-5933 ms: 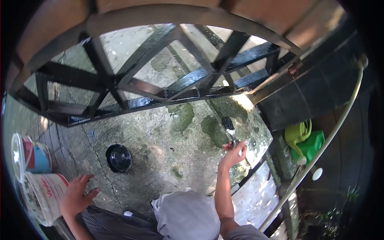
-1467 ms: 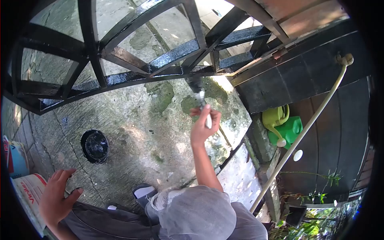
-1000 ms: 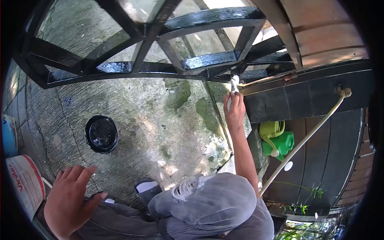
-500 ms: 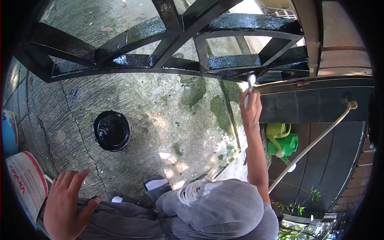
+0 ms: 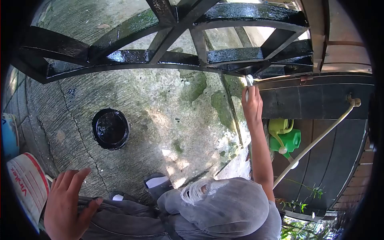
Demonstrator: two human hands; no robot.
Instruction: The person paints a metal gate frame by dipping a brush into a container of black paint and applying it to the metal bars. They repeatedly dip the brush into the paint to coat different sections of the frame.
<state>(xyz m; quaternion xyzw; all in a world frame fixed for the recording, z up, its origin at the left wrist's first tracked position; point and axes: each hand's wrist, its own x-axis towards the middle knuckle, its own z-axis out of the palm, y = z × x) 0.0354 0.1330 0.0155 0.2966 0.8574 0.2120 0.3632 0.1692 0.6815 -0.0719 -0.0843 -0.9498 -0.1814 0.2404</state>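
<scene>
Paintbrush [image 5: 249, 80] at gate [image 5: 168, 58] corner

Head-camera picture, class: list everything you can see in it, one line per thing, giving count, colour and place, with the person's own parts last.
Black metal gate frame: one, glossy black, across the top.
Round tin of black paint: one, black, on the concrete at left of centre.
White-handled paintbrush: one, at the gate's lower right corner.
Green watering cans: two, light and darker green, right, by the dark wall.
White pipe: one, slanting at right.
White bucket with red lettering: one, lower left.
Concrete ground: grey, mossy patches.
Left hand: open, fingers spread, on the knee.
Right hand: raised, gripping the paintbrush.
</scene>
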